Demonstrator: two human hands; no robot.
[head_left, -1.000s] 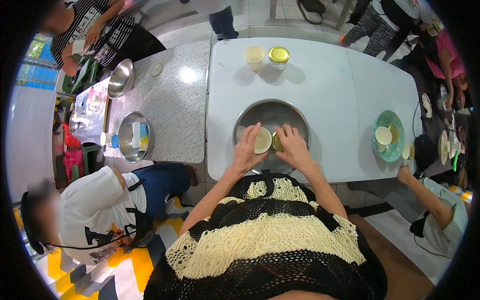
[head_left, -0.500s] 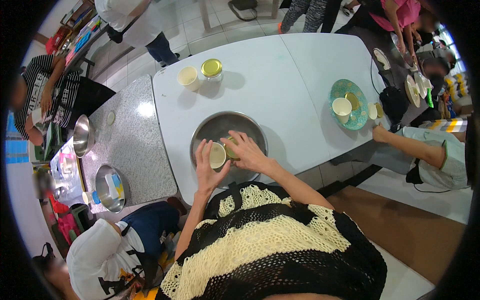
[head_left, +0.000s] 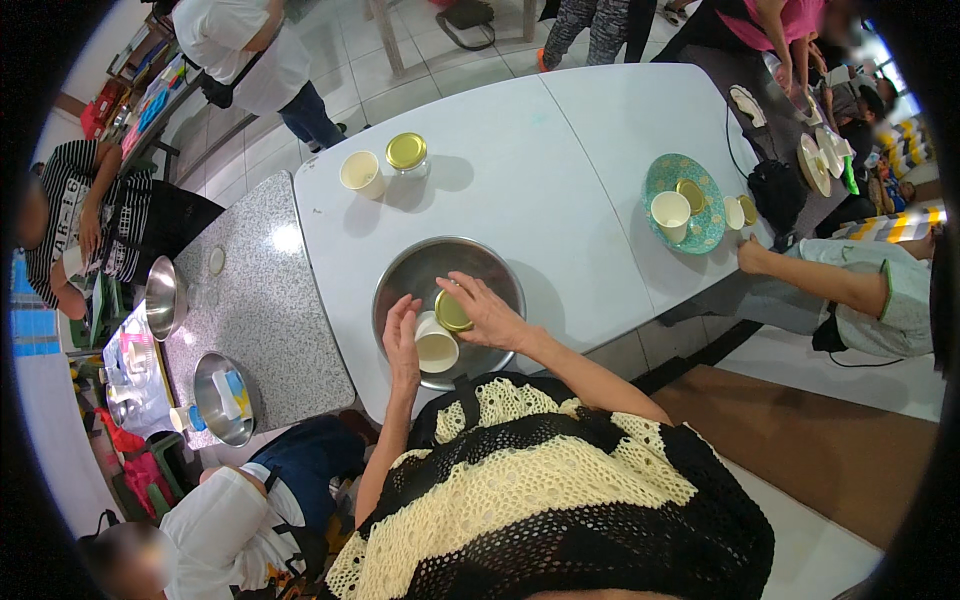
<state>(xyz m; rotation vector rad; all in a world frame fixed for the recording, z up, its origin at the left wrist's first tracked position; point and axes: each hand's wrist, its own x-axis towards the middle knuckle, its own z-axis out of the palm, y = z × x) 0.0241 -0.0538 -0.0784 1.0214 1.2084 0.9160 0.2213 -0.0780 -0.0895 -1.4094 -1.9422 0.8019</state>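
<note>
A pale paper cup (head_left: 437, 352) lies tipped inside a wide steel bowl (head_left: 388, 278), its mouth toward me. Against it is a jar with a gold lid (head_left: 453, 311). My left hand (head_left: 403, 342) is upright at the bowl's left side, its fingers stretched beside the cup and not wrapped round it. From the right, my right hand (head_left: 488, 315) reaches over the bowl with fingers spread, its thumb side close to the gold lid. Whether it touches the lid, I cannot tell.
Farther back on the white table stand another paper cup (head_left: 362, 175) and gold-lidded glass jar (head_left: 406, 154). A teal patterned plate (head_left: 709, 236) at the right holds a cup and a gold lid. Steel bowls (head_left: 226, 398) sit on the speckled table (head_left: 275, 340). People are around both tables.
The cup in the bowl has tipped toward me, its mouth now lower and nearer. My left hand's fingers have drawn closer together. The whole view has shifted slightly.
</note>
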